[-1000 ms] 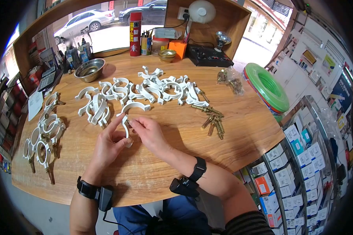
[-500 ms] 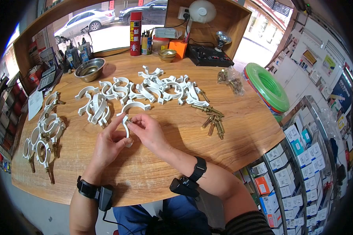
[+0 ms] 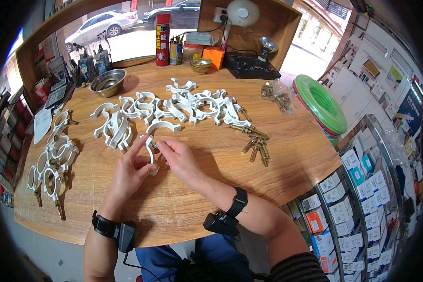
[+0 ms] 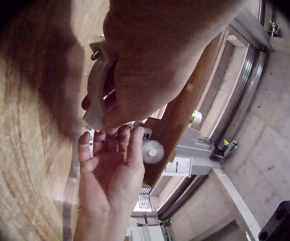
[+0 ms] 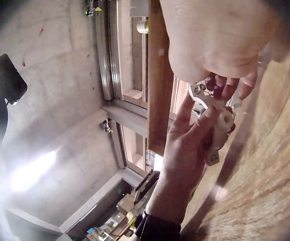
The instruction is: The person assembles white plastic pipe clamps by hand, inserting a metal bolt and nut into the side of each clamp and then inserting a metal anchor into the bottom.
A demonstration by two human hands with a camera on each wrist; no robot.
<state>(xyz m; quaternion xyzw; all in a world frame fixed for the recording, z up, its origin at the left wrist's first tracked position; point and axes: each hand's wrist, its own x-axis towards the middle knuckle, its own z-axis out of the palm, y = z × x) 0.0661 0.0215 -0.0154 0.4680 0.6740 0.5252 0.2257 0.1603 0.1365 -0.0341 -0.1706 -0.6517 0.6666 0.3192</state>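
Note:
A curved white clamp piece (image 3: pixel 150 149) stands between the two hands above the wooden table. The left hand (image 3: pixel 130 170) grips it, index finger at its upper end and thumb near its lower end. At the upper end, the right hand (image 3: pixel 177 160) pinches something small, mostly hidden by its fingers. In the left wrist view the same white piece (image 4: pixel 99 83) curves beside the left hand (image 4: pixel 150 65), with the right hand's (image 4: pixel 110 175) fingertips at one end. The right wrist view shows the white piece (image 5: pixel 217 138) in the left hand (image 5: pixel 185 145), close below the right hand (image 5: pixel 217 45).
Loose white clamp halves (image 3: pixel 162 124) lie just beyond the hands. Rings with bolts (image 3: pixel 51 185) are at the left. Brass-coloured bolts (image 3: pixel 254 152) and a plastic bag of hardware (image 3: pixel 282 101) lie right. Behind are a metal bowl (image 3: pixel 107 89) and a red can (image 3: pixel 162 42).
The right hand's fingers have shifted slightly at the clamp's upper end. The left hand keeps its grip in nearly the same place.

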